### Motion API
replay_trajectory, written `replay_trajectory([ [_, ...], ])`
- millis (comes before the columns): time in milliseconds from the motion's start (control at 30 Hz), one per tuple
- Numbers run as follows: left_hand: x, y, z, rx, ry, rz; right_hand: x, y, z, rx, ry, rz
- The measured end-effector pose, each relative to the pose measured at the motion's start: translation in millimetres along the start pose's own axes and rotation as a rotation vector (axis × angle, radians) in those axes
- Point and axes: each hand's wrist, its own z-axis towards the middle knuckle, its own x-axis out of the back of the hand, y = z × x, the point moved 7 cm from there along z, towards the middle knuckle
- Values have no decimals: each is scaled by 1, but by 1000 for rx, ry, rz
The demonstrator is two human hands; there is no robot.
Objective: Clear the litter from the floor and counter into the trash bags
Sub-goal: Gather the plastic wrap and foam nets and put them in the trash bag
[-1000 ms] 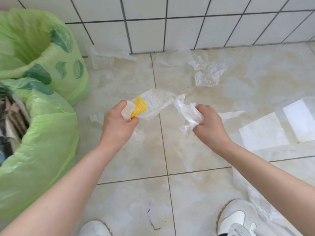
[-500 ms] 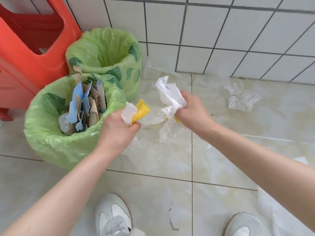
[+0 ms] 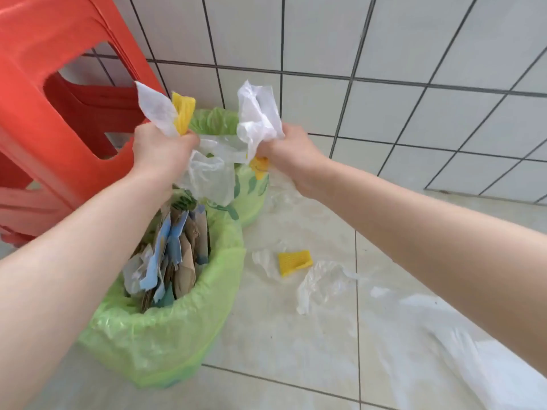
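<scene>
My left hand [image 3: 161, 149] grips a white wrapper with a yellow ribbed piece [image 3: 183, 113] sticking up from the fist. My right hand [image 3: 288, 149] grips a crumpled clear plastic wrapper [image 3: 257, 113], with a scrap of yellow under the fingers. A clear plastic sheet [image 3: 211, 173] hangs between both hands, above the far green trash bag [image 3: 251, 190]. The near green trash bag [image 3: 165, 329] below my left arm holds torn cardboard and blue paper [image 3: 174, 255]. On the floor lie a yellow piece [image 3: 294, 261] and clear plastic litter [image 3: 322, 282].
A red plastic stool [image 3: 59, 108] stands left of the bags against the white tiled wall [image 3: 384, 69]. More clear plastic sheeting [image 3: 473, 350] lies over the floor tiles at the lower right.
Both hands have risen with their wrappers and moved over the far bag. My view has swung left and closer, so the stool and bags fill the left.
</scene>
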Motion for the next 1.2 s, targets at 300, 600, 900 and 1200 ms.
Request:
replay_trajectory([
  [300, -11, -45, 98, 321, 19, -132, -48, 1, 94, -181, -72, 126],
  [600, -80, -54, 121, 168, -347, 458, -77, 26, 126, -410, -252, -202],
  [900, -59, -51, 123, 112, -637, 285, -77, 18, 133, -449, -288, -100],
  [1200, -98, -71, 85, -12, -893, 768, -97, 53, 129, -653, -215, 34],
])
